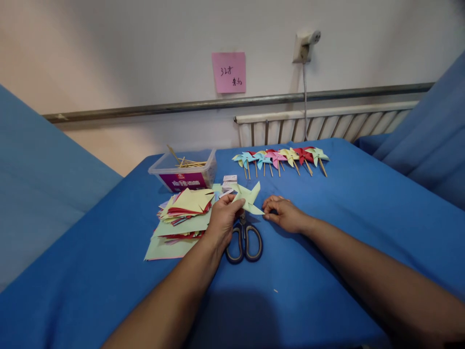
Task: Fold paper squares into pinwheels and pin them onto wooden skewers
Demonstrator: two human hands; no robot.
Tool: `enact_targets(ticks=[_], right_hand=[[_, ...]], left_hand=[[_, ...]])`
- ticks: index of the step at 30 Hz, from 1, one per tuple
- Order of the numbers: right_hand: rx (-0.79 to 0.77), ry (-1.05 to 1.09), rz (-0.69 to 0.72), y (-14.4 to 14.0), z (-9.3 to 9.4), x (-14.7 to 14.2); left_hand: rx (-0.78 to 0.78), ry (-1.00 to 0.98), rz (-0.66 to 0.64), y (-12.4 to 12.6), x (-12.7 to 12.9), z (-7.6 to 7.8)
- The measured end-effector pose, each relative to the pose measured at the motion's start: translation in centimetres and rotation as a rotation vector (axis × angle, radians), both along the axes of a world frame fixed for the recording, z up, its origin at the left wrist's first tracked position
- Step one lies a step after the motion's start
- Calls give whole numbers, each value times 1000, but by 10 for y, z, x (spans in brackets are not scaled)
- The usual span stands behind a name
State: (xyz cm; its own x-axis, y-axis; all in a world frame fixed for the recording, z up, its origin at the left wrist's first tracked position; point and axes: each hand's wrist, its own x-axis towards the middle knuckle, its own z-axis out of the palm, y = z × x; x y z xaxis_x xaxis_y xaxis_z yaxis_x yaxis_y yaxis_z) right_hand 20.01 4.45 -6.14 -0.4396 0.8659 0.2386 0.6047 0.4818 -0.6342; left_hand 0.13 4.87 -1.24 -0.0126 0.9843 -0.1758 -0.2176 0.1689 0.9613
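My left hand (227,213) pinches a pale green paper pinwheel (250,196) near its left side, thumb on top, and holds it above the table. To its right, my right hand (285,213) has its fingers curled and its thumb near the pinwheel's lower right tip. Whether the fingertips touch that tip, or hold something small, I cannot tell. Below the pinwheel lie scissors (258,242) with dark handles, their blades partly hidden by the paper and my left hand. Left of my left hand is a stack of cut coloured paper squares (189,201).
A clear plastic box (181,169) of wooden sticks stands at the back left. Finished pinwheels on sticks (289,156) lie in a row at the back. Small white boxes (229,182) sit behind my left hand. Blue curtains (428,126) hang on both sides of the blue-covered table (327,300).
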Motion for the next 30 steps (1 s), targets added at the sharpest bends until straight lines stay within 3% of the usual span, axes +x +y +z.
enact_targets(ticks=[10, 16, 23, 30], right_hand=[[16, 15, -63, -2, 4, 0], [-34, 83, -254, -2, 8, -4], [-67, -37, -169, -9, 14, -9], [0, -203, -117, -14, 23, -4]], left_hand=[[12, -3, -14, 1, -1, 0], [2, -14, -4, 1, -2, 2], [15, 8, -17, 1, 0, 1], [33, 15, -21, 1, 0, -1]])
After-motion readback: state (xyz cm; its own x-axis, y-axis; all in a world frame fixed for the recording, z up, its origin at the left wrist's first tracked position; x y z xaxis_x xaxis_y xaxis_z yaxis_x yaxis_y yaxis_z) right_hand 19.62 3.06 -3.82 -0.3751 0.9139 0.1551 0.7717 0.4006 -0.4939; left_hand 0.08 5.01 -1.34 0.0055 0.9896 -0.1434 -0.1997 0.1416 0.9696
